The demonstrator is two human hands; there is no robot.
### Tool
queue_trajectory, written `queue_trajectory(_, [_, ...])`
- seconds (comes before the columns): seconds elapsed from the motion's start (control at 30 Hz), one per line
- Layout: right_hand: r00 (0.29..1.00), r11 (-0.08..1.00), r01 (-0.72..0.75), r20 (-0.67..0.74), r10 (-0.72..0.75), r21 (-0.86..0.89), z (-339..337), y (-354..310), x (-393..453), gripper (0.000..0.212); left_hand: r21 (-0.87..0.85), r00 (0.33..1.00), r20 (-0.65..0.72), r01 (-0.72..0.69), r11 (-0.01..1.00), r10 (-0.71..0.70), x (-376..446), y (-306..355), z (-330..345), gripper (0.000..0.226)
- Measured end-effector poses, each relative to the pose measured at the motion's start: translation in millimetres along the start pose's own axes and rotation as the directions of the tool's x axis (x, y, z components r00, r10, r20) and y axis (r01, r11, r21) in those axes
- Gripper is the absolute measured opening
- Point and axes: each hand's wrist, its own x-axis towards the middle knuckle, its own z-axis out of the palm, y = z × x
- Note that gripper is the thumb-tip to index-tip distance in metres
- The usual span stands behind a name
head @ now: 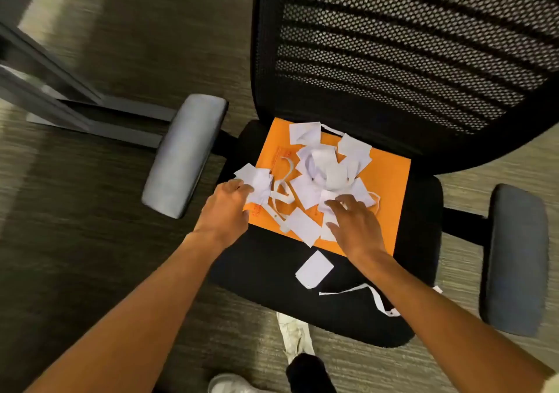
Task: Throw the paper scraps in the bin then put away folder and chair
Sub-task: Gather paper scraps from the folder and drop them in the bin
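Note:
A black office chair (420,220) with a mesh back stands in front of me. An orange folder (390,187) lies on its seat, covered with a pile of white paper scraps (323,166). My left hand (225,208) is closed on a crumpled bunch of scraps (257,181) at the folder's left edge. My right hand (357,226) rests on the pile with fingers spread, touching scraps. One loose scrap (314,270) and a thin paper strip (375,297) lie on the bare seat in front of the folder.
Grey armrests stick out on the left (184,154) and right (514,256) of the seat. A dark table leg and foot (75,102) stand on the carpet at the left. My legs and a white shoe (230,385) are below the seat's front edge.

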Motion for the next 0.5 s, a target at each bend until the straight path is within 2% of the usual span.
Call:
queue_trajectory(0.13, [1.0, 1.0, -0.013, -0.027, 0.013, 0.013, 9.0, 3.6, 11.1, 0.045, 0.189, 0.999, 0.007, -0.032, 0.981, 0.031, 20.7, 1.2, 6.4, 0.064])
queue_trajectory(0.27, [0.998, 0.998, -0.013, -0.059, 0.016, 0.056, 10.3, 7.6, 20.5, 0.035, 0.261, 1.0, -0.01, -0.026, 0.965, 0.03, 35.9, 4.8, 13.2, 0.07])
queue_trajectory(0.5, [0.996, 0.991, 0.056, -0.077, -0.047, 0.121, 14.4, 17.7, 23.8, 0.027, 0.414, 0.998, -0.007, -0.059, 0.909, 0.068, 51.2, 4.6, 26.9, 0.062])
